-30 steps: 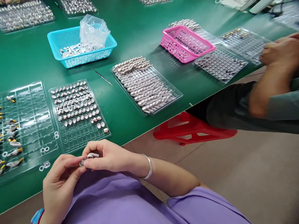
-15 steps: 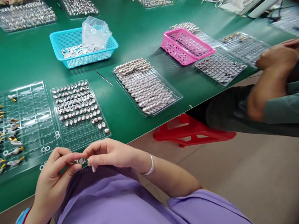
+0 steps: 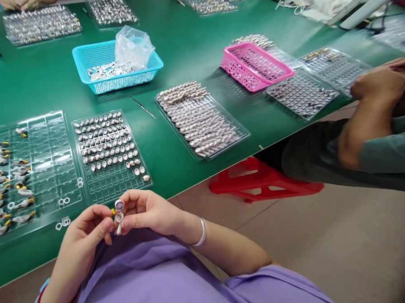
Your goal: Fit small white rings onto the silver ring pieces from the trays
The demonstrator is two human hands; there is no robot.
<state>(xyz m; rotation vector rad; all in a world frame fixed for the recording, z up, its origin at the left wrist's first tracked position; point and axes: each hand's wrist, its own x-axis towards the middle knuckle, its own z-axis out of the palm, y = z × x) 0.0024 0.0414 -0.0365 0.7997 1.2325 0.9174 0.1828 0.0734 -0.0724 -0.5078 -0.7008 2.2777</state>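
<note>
Above my lap, my left hand and my right hand meet, fingertips pinched together. My right thumb and fingers grip a small white figure part with a round opening and a pale stem pointing down; a dark-faced oval piece shows above it. A yellow-tipped piece is pinched at my left fingertips; whether it joins the white part I cannot tell. Just beyond my hands lies a clear tray of small hollow oval parts. Left of it, another clear tray holds several small white, grey and yellow bird-like figures.
Loose white rings lie by the left tray's edge. Tweezers, a blue basket, a tray of pale sticks and a pink basket stand farther out. Co-workers' hands are at far left and right; a red stool stands below.
My hands have come slightly apart and turned the small part, so its round opening and a yellow tip now show. The view has shifted a little.
</note>
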